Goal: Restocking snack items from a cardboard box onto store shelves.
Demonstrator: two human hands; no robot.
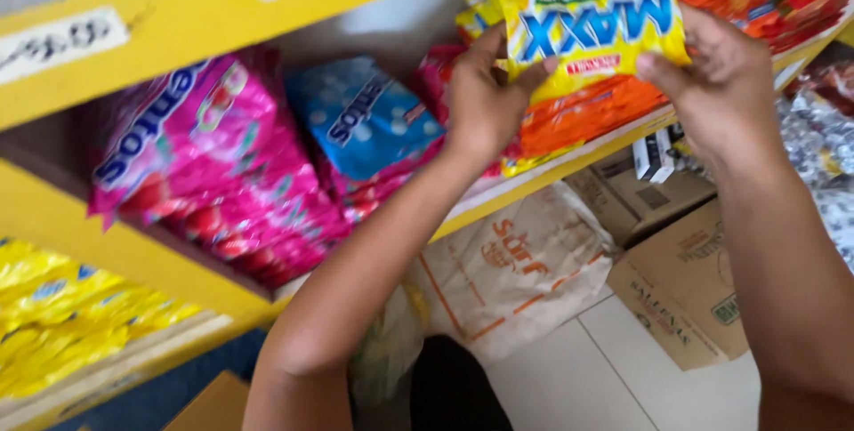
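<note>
I am holding a glossy yellow candy bag (592,17) with both hands, my left hand (485,97) and right hand (721,84) pinching its crinkled lower corners above the yellow wooden shelf (569,160).

Yellow candy bag (592,17) upright at shelf front.

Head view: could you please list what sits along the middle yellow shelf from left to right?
Large pink candy bag → smaller blue candy bag → left hand → yellow candy bag with blue lettering, held by both hands → right hand.
</note>
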